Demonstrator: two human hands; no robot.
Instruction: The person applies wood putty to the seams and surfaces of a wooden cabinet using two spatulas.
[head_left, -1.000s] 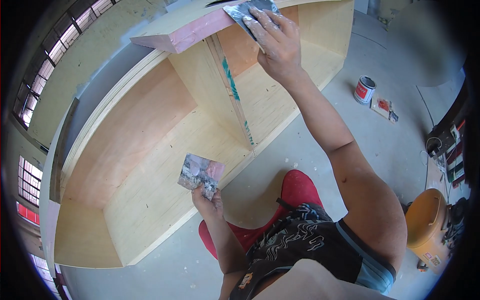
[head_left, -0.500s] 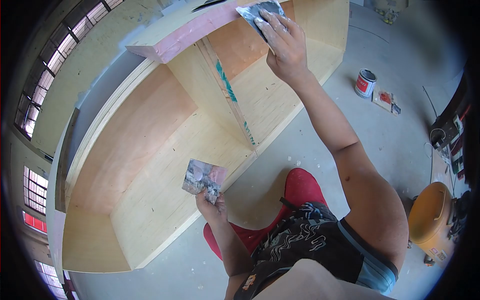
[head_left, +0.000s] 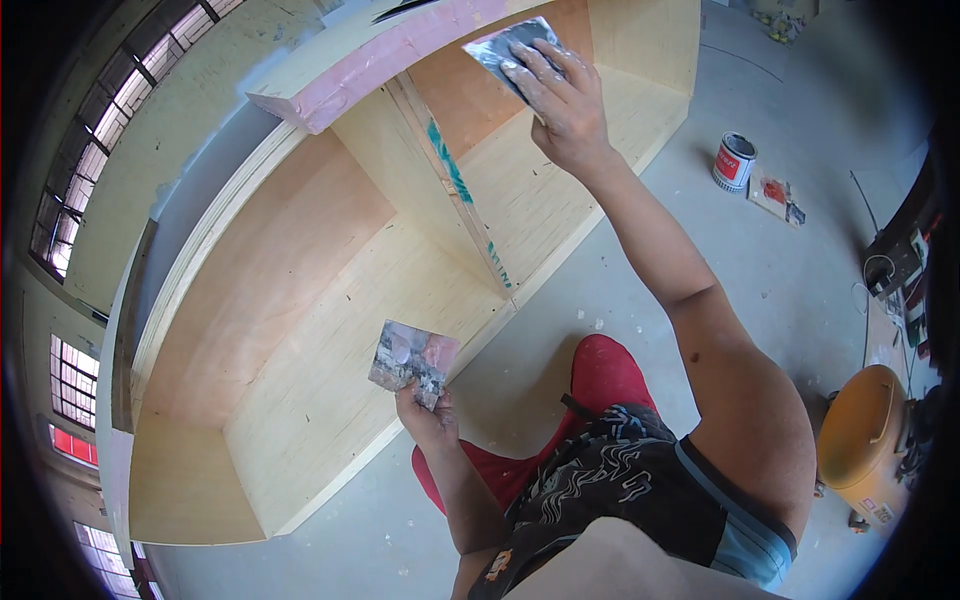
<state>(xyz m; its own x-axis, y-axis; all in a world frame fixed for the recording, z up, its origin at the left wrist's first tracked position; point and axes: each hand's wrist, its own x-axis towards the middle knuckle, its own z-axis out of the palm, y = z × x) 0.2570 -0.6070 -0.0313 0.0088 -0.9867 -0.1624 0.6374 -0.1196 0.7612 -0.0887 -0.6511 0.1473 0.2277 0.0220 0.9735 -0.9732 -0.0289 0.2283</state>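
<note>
In my right hand (head_left: 565, 105) is a flat putty knife (head_left: 510, 48), its dark blade smeared with pale filler and my fingers spread over its face. The blade sits just off the pink-coated edge (head_left: 370, 62) of the wooden cabinet (head_left: 300, 400). Lower down, my left hand (head_left: 428, 412) grips a second, square putty knife (head_left: 412, 355) by its lower end. That blade is crusted with grey and carries a pinkish patch of putty; it overlaps the cabinet's plywood panel in this view.
On the floor to the right stand an opened paint can (head_left: 734, 162) and a small stained board (head_left: 772, 196). A yellow wheeled machine (head_left: 862, 430) is at the far right. A vertical divider (head_left: 445, 165) with green marks splits the cabinet. My red-clad legs (head_left: 608, 375) are beside its lower edge.
My right hand has drawn the putty knife slightly down and left, off the pink edge. The left hand has shifted only slightly.
</note>
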